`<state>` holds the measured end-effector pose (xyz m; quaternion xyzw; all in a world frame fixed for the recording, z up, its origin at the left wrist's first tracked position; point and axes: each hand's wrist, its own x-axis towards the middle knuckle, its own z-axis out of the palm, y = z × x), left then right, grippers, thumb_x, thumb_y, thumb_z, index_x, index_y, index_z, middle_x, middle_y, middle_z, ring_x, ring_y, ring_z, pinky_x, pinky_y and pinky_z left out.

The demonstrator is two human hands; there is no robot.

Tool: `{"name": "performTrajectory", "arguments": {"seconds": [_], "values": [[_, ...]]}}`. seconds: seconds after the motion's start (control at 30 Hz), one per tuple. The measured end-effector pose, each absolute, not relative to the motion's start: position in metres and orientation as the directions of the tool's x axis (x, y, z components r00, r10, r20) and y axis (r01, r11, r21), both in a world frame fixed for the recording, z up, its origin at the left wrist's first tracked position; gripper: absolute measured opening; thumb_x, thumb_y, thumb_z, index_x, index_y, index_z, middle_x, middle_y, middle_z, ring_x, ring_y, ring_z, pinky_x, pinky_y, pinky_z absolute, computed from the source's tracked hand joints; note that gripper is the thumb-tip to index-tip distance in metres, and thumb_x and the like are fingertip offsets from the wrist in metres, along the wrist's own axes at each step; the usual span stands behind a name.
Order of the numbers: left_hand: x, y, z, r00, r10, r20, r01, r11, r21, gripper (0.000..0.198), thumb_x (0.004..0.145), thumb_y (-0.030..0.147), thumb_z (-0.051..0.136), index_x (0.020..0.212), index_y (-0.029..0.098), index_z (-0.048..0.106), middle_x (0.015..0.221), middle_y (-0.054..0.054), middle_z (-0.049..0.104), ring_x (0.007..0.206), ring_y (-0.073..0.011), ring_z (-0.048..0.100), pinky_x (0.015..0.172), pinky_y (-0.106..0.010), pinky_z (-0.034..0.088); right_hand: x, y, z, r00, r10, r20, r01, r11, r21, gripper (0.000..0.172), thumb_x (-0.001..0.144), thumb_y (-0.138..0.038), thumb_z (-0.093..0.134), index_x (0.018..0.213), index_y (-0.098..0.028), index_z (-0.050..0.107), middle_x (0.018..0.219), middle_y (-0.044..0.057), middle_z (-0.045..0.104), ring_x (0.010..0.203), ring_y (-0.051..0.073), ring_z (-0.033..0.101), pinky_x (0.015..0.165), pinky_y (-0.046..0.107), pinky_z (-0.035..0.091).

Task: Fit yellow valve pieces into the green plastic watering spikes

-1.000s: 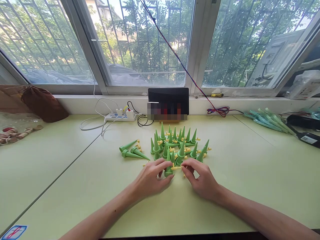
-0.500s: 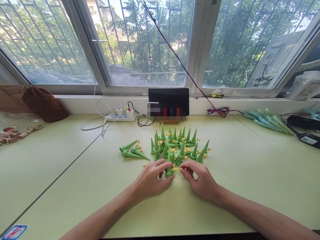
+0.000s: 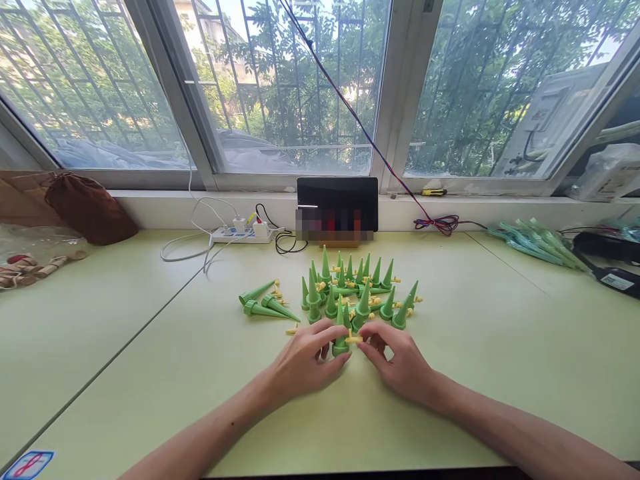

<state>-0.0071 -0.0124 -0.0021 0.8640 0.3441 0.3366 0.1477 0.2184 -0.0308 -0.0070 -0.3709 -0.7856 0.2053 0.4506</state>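
A green plastic watering spike (image 3: 341, 337) stands upright on the table, point up, with my left hand (image 3: 313, 350) closed round its base. From the side of this spike a small yellow valve (image 3: 353, 339) sticks out to the right. My right hand (image 3: 397, 353) pinches the valve's outer end between thumb and fingertips. Right behind my hands stands a cluster of similar green spikes (image 3: 363, 308), several with yellow valves on them. Left of the cluster, more green spikes (image 3: 270, 309) lie on their sides, and a loose yellow valve (image 3: 291, 330) rests near my left hand.
A tablet (image 3: 337, 203) leans on a stand at the back, beside a white power strip (image 3: 243, 233) with cables. Coiled red and blue wire (image 3: 437, 224) and blue-green plastic pieces (image 3: 540, 243) lie at the right. A brown pouch (image 3: 90, 207) sits at the left.
The held spike has shifted very slightly to the right, and the valve's angle has changed a little. Both hands keep their hold.
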Motion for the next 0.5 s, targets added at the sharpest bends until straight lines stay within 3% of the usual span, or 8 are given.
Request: {"name": "performTrajectory", "arguments": {"seconds": [0.27,0.5], "values": [[-0.0071,-0.0127,-0.0034,0.535,0.699,0.474,0.462,-0.712,0.529,0.033,0.088,0.019,0.065,0.121,0.023,0.059,0.089,-0.001,0.064,0.064,-0.0108,0.058,0.059,-0.022,0.051,0.2175,-0.0302,-0.0088,-0.340,0.751,0.566,0.405,0.660,-0.633,0.016,0.104,-0.030,0.052,0.104,-0.020,0.065,0.083,0.005,0.066,0.064,0.017,0.062,0.061,0.030,0.053],[-0.0047,-0.0138,0.0000,0.464,0.783,0.415,0.429,-0.608,0.668,0.066,0.086,0.017,0.067,0.143,0.028,0.035,0.091,0.002,0.059,0.072,-0.0119,0.059,0.059,-0.020,0.055,0.2164,-0.0309,-0.0049,-0.340,0.737,0.584,0.387,0.676,-0.627,0.016,0.105,-0.029,0.052,0.104,-0.020,0.065,0.084,0.006,0.066,0.064,0.017,0.062,0.058,0.028,0.052]]}}
